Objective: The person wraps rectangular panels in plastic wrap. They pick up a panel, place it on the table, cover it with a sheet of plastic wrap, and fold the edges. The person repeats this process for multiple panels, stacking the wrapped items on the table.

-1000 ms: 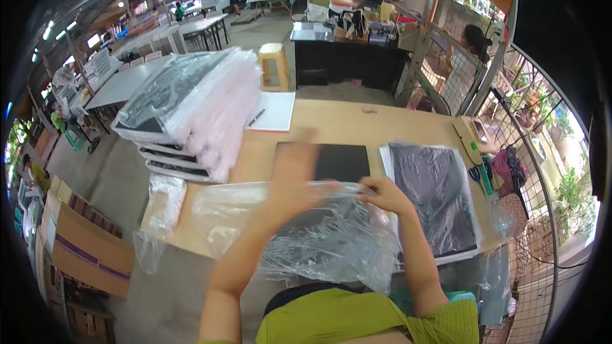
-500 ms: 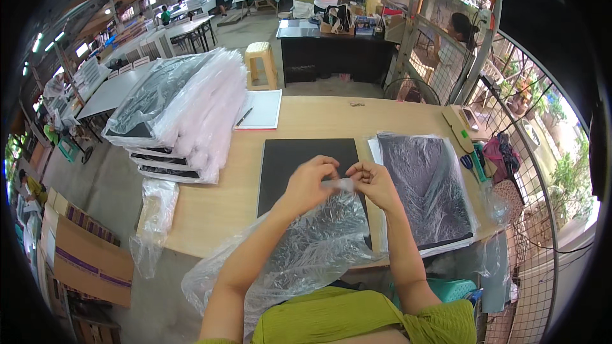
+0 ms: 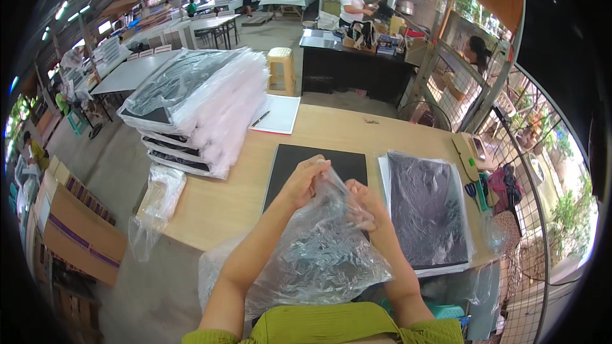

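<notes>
A large clear plastic bag (image 3: 328, 261) hangs crumpled over the table's near edge and in front of my body. My left hand (image 3: 307, 181) pinches the bag's upper edge, fingertips together. Beside it my right hand (image 3: 368, 207) has curled fingers on the same bag, with plastic drawn across them; it is slightly blurred. Under both hands lies a flat black board (image 3: 347, 158), its lower part hidden by the bag and my arms. To the right, a dark sheet in clear plastic (image 3: 428, 210) lies on a short stack.
A tall stack of plastic-wrapped dark boards (image 3: 191, 99) stands on the left of the wooden table (image 3: 210, 216), near folded plastic bags (image 3: 162, 194). Behind are a notepad (image 3: 284, 114) and pen. Scissors (image 3: 472, 191) lie far right. Beyond, a person (image 3: 355, 6) stands at a black desk (image 3: 350, 67).
My hands have drawn the bag's edge up and stretched it between them; more plastic now rises over the black board. The view has shifted slightly.
</notes>
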The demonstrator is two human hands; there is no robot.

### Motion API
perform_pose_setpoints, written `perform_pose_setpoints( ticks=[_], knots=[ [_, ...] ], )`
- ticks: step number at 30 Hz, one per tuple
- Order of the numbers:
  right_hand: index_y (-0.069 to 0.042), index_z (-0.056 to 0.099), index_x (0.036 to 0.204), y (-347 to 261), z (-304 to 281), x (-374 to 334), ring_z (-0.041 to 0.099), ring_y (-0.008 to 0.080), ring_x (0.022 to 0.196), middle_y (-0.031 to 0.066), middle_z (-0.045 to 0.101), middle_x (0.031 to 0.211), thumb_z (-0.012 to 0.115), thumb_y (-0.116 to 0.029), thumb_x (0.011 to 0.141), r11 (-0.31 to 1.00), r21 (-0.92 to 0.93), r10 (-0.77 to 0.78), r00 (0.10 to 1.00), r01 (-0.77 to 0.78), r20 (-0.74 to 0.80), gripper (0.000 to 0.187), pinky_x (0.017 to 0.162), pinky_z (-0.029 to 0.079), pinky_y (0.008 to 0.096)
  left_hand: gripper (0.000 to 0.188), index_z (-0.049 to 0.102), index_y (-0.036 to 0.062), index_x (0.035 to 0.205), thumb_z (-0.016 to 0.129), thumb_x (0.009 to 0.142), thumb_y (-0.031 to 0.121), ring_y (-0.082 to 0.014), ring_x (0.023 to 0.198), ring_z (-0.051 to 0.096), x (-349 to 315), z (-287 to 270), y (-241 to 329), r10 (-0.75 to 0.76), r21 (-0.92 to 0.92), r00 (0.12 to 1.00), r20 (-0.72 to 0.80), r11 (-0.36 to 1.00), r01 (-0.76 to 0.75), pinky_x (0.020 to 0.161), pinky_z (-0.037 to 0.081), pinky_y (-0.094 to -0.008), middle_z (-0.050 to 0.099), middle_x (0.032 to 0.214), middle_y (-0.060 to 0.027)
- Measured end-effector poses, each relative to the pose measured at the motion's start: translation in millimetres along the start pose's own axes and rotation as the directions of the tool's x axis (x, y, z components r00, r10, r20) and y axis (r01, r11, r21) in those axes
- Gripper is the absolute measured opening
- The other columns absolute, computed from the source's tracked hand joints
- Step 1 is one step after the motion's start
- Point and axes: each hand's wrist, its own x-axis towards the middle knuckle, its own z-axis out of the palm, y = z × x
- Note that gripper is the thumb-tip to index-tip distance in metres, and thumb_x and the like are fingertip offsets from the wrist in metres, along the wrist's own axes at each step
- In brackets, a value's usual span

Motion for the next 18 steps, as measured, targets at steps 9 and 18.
perform_pose_setpoints(
  ticks=[9,18],
  knots=[
    [-0.005,0.051,0.094,19,40,-1,0.055,0.0098,0.067,-0.0003,0.055,0.068,0.058,-0.007,0.085,0.339,-0.927,-0.565,0.822,0.162,-0.064,0.011,0.063,0.046,0.0251,0.027,0.043,0.0154,0.07,0.053,0.091,0.03,-0.0022,0.049,0.032,-35,-15,61,-0.16,0.145,0.984,0.083,0.978,0.147,0.041,0.026,-0.0194,0.036,0.059,0.0084],
    [-0.001,0.063,0.08,10,25,-38,0.055,0.0127,0.064,0.0055,0.062,0.076,0.066,-0.03,0.078,0.755,-0.627,0.452,0.538,0.194,0.712,0.029,0.058,0.046,0.0276,0.025,0.048,0.0051,0.104,0.057,0.086,0.02,-0.0099,0.067,0.054,-66,-59,84,0.693,-0.895,0.63,0.349,0.446,0.006,0.058,0.049,-0.0232,0.054,0.082,0.0002]
  ],
)
